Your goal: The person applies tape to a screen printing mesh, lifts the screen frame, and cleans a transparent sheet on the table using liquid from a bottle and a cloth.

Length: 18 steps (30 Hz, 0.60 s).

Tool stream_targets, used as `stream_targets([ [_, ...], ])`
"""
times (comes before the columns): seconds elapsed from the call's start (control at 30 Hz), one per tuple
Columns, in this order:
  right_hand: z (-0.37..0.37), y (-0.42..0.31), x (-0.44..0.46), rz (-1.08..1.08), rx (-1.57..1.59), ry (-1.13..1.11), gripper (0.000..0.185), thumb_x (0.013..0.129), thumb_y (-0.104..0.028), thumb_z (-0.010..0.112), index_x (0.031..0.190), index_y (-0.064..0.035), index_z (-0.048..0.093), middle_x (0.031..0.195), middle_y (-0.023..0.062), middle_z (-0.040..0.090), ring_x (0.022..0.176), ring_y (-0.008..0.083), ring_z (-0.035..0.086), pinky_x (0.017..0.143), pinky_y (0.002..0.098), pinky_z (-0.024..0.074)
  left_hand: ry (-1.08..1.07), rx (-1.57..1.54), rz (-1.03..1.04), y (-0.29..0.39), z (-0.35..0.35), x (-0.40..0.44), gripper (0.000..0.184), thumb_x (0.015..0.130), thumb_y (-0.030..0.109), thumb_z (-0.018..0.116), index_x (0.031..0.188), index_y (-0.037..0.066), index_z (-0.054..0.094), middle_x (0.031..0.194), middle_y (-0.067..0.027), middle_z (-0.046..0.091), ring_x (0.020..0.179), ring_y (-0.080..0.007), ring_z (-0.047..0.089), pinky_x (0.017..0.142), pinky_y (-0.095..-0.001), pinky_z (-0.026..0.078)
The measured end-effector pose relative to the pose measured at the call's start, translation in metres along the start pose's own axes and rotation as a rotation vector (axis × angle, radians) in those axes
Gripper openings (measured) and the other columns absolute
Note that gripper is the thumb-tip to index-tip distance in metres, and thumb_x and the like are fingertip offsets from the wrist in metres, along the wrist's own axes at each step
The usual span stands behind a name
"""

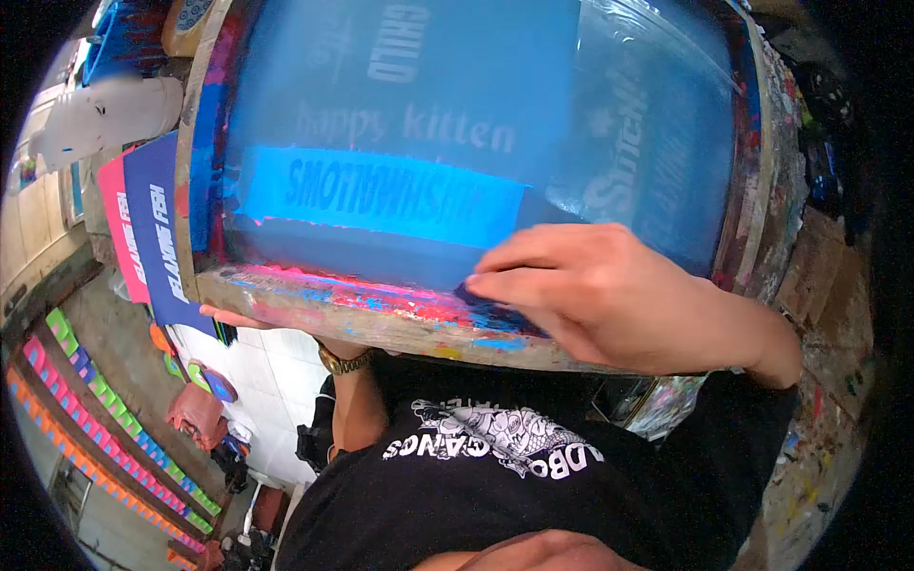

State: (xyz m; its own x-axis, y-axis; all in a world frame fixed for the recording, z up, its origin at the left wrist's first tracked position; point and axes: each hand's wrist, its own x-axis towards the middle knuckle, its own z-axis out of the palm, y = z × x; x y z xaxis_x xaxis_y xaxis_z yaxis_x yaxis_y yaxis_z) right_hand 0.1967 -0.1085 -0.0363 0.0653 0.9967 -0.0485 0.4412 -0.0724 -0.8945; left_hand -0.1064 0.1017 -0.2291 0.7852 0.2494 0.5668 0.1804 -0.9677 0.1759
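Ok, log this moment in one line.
Right hand: at near inner edge of wooden frame, grip unclear | Left hand: partly hidden below frame | Blue strip: on screen

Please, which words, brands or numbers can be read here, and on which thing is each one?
"happy kitten": blue screen
"CHIL", last letter unclear: same screen
"ALLOWS", upside down, beginning blurred: same screen
"FISH": blue sheet and pink sheet
Unclear: other lettering on screen, sheets and black shirt. No readable numbers.
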Motion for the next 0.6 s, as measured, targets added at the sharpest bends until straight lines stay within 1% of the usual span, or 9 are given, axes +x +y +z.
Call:
stream_targets([
  [0.03,0.002,0.000,0.004,0.005,0.002,0.000,0.034,0.069,-0.002,0.067,0.102,0.0050,0.063,0.099,0.0197,0.065,0.098,0.0371,0.062,0.086,0.0432,0.0518,0.002,-0.001,0.002,0.000,0.000,-0.001,0.131,0.068,0.086,0.060,0.157,0.009,0.005,0.162,-0.0236,-0.005,0.148,-0.0431,0.007,0.117,-0.0605,0.013],
  [0.1,0.008,0.000,0.007,0.053,-0.023,-0.191,0.042,0.071,0.002,0.065,0.114,0.0034,0.064,0.108,0.0186,0.065,0.098,0.0330,0.063,0.085,0.0392,0.0527,-0.007,-0.004,0.004,0.000,-0.002,-0.001,0.131,0.068,0.086,0.060,0.157,0.009,0.005,0.162,-0.0236,-0.004,0.148,-0.0431,0.008,0.117,-0.0605,0.013],
  [0.2,0.001,-0.003,-0.001,0.060,-0.017,-0.276,0.040,0.073,0.002,0.064,0.113,0.0049,0.064,0.106,0.0189,0.065,0.100,0.0330,0.062,0.087,0.0395,0.0517,-0.007,-0.005,0.004,0.001,0.000,0.000,0.130,0.068,0.086,0.060,0.157,0.009,0.005,0.162,-0.0236,-0.004,0.148,-0.0432,0.008,0.117,-0.0606,0.014],
  [0.33,-0.015,-0.008,-0.008,0.099,-0.053,-0.335,0.040,0.073,0.003,0.063,0.113,0.0050,0.064,0.106,0.0187,0.065,0.100,0.0339,0.062,0.087,0.0402,0.0516,0.012,-0.008,0.011,-0.002,0.006,0.004,0.130,0.068,0.086,0.060,0.157,0.009,0.006,0.162,-0.0236,-0.004,0.148,-0.0433,0.008,0.117,-0.0606,0.014],
  [0.4,-0.019,-0.013,-0.009,0.146,-0.059,-0.347,0.026,0.068,0.000,0.066,0.094,0.0039,0.062,0.093,0.0227,0.064,0.095,0.0404,0.062,0.085,0.0457,0.0516,0.022,-0.011,0.013,-0.001,0.009,0.008,0.130,0.068,0.086,0.061,0.157,0.009,0.006,0.162,-0.0236,-0.004,0.148,-0.0433,0.008,0.117,-0.0606,0.014],
  [0.43,-0.017,-0.014,-0.006,0.150,-0.064,-0.348,0.026,0.068,0.000,0.066,0.094,0.0039,0.062,0.093,0.0227,0.064,0.095,0.0404,0.062,0.085,0.0457,0.0516,0.027,-0.010,0.016,-0.002,0.011,0.008,0.130,0.068,0.086,0.061,0.158,0.009,0.006,0.162,-0.0236,-0.004,0.148,-0.0433,0.008,0.117,-0.0607,0.014],
  [0.5,-0.008,-0.013,0.006,0.153,-0.044,-0.098,0.023,0.069,0.000,0.065,0.091,0.0036,0.063,0.090,0.0223,0.065,0.093,0.0413,0.062,0.084,0.0461,0.0516,0.030,-0.012,0.019,-0.002,0.011,0.009,0.130,0.068,0.085,0.061,0.158,0.009,0.006,0.162,-0.0237,-0.004,0.148,-0.0434,0.008,0.117,-0.0607,0.014],
  [0.53,-0.001,-0.012,0.008,0.162,-0.037,-0.096,0.023,0.069,0.000,0.065,0.091,0.0036,0.063,0.090,0.0223,0.065,0.093,0.0413,0.062,0.084,0.0461,0.0516,0.032,-0.016,0.019,-0.002,0.011,0.010,0.130,0.068,0.085,0.061,0.158,0.009,0.006,0.162,-0.0237,-0.004,0.148,-0.0434,0.008,0.117,-0.0607,0.014],
  [0.6,0.013,-0.007,0.007,0.028,0.025,-0.051,0.021,0.071,-0.001,0.062,0.091,0.0034,0.065,0.086,0.0234,0.064,0.088,0.0422,0.063,0.082,0.0464,0.0517,0.038,-0.023,0.029,-0.002,0.013,0.012,0.130,0.068,0.085,0.061,0.158,0.009,0.006,0.162,-0.0237,-0.004,0.148,-0.0434,0.009,0.117,-0.0607,0.014],
])
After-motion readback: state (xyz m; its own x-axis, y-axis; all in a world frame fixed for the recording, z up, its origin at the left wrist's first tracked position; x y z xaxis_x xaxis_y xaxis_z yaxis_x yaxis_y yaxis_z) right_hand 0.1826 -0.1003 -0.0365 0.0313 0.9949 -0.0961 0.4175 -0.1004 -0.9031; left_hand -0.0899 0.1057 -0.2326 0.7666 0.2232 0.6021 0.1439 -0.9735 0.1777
